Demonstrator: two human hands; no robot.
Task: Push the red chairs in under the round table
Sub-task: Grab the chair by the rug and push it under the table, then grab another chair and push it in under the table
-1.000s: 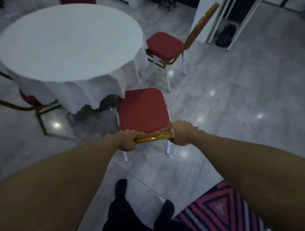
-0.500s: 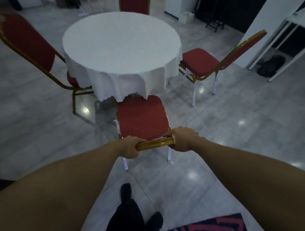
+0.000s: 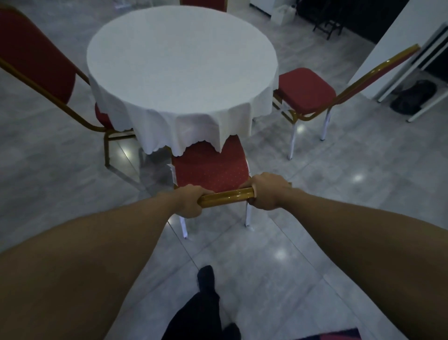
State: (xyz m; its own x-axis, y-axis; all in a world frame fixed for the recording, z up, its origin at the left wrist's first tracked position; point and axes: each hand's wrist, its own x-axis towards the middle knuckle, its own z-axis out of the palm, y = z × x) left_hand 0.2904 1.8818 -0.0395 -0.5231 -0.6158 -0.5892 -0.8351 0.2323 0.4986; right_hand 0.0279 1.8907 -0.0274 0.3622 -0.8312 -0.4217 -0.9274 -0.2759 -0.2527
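A round table (image 3: 181,60) under a white cloth stands ahead of me. The near red chair (image 3: 211,167) has its seat front tucked beneath the hanging cloth. My left hand (image 3: 188,201) and my right hand (image 3: 265,191) both grip the gold top rail of its back. A second red chair (image 3: 305,89) stands to the right, its seat clear of the table. A third red chair (image 3: 34,63) sits at the left, its seat mostly hidden under the cloth. A fourth chair back (image 3: 203,2) shows beyond the table.
Glossy grey tiles cover the floor. A white wall corner (image 3: 388,48) and white frame legs (image 3: 426,106) with a dark bag (image 3: 414,97) stand at the right. My dark-socked feet (image 3: 206,279) are below, and a striped rug corner (image 3: 334,336) lies at bottom right.
The near chair has slid forward, so its seat front now sits under the cloth. I stepped forward and the view rose to take in the whole table; both hands kept their grip.
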